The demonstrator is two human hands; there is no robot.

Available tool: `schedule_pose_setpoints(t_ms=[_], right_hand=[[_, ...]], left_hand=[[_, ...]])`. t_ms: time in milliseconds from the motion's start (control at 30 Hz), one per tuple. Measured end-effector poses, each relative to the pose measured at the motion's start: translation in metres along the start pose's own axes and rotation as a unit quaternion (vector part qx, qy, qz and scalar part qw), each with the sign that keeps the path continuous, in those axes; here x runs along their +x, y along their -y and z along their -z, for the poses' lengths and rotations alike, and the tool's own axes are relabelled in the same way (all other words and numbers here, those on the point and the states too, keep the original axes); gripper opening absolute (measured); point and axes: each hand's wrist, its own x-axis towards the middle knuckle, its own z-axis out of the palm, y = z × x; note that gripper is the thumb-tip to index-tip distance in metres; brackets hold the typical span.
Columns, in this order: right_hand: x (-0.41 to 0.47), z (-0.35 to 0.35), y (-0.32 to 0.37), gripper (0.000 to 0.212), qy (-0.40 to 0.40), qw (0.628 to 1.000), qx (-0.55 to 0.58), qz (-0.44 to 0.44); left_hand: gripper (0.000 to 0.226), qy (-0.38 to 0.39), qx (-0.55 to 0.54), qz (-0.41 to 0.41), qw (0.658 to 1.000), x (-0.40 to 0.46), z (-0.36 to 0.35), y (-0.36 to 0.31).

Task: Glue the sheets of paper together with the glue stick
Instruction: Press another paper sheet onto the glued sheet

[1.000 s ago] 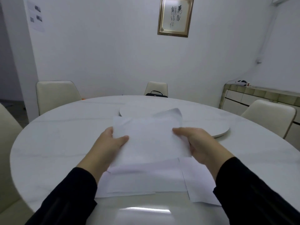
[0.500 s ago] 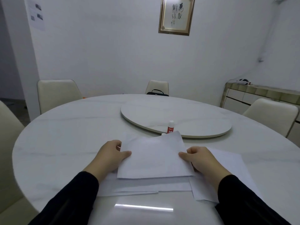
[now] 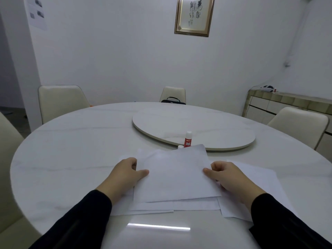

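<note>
A white top sheet [image 3: 177, 174] lies on a loose pile of paper sheets [image 3: 161, 206] at the near edge of the round table [image 3: 75, 159]. My left hand [image 3: 125, 174] pinches its left edge, thumb on top. My right hand [image 3: 227, 177] pinches its right edge the same way. Another sheet [image 3: 258, 177] lies under and beyond my right hand. The red and white glue stick [image 3: 188, 139] stands upright just behind the paper, against the turntable's rim. Its white cap [image 3: 180, 146] peeks out behind the top sheet's far edge.
A round white turntable [image 3: 215, 126] sits at the table's centre. Cream chairs [image 3: 61, 101] stand around the table, one at the back with a black bag [image 3: 173, 101]. A sideboard [image 3: 287, 103] runs along the right wall.
Both hands have lowered the top sheet from a raised, tilted hold down onto the pile. The glue stick, hidden behind the sheet before, is now in view.
</note>
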Motion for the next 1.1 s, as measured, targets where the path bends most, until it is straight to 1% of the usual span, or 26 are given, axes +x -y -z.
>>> schedule_pose_setpoints(t_ms=[67, 133, 233, 300, 367, 500, 533, 600, 700, 800, 933, 1100], right_hand=[[-0.001, -0.003, 0.0, 0.034, 0.003, 1.0, -0.001, 0.009], [-0.001, -0.006, -0.001, 0.031, 0.007, 1.0, -0.007, 0.017], [-0.004, -0.01, 0.001, 0.035, 0.006, 1.0, -0.007, 0.022], [-0.007, -0.009, 0.007, 0.038, 0.005, 0.998, 0.062, 0.011], [-0.011, -0.005, 0.017, 0.033, 0.003, 0.993, 0.117, -0.007], [-0.019, -0.005, 0.03, 0.026, 0.028, 0.991, 0.123, -0.046], [-0.022, -0.01, 0.032, 0.023, 0.037, 0.991, 0.116, -0.059], [-0.026, -0.021, 0.032, 0.021, 0.047, 0.992, 0.091, -0.074], [-0.028, -0.032, 0.03, 0.022, 0.044, 0.995, 0.04, -0.079], [-0.027, -0.029, 0.03, 0.022, 0.036, 0.996, 0.017, -0.082], [-0.027, -0.019, 0.03, 0.019, 0.021, 0.996, 0.013, -0.081], [-0.028, -0.019, 0.029, 0.02, 0.009, 0.997, -0.043, -0.066]], left_hand=[[0.042, -0.005, 0.016, -0.002, 1.0, 0.0, 0.003, 0.003], [0.042, -0.009, 0.007, 0.001, 1.0, 0.0, 0.007, 0.004], [0.037, 0.004, -0.023, 0.009, 1.0, 0.001, 0.01, 0.004], [0.023, 0.018, -0.06, 0.009, 0.998, 0.001, 0.01, 0.002], [0.016, 0.021, -0.107, 0.014, 0.994, 0.001, 0.012, 0.0], [0.013, -0.016, -0.134, 0.038, 0.99, 0.004, 0.029, 0.002], [0.011, -0.022, -0.129, 0.044, 0.99, 0.004, 0.034, 0.004], [0.011, -0.034, -0.08, 0.052, 0.995, 0.003, 0.038, 0.009], [0.021, -0.034, 0.025, 0.066, 0.997, -0.001, 0.035, 0.016], [0.03, -0.03, 0.068, 0.06, 0.995, -0.003, 0.027, 0.015], [0.031, -0.015, 0.055, 0.043, 0.997, -0.004, 0.019, 0.008], [0.024, -0.003, 0.01, 0.054, 0.998, -0.006, 0.022, 0.01]])
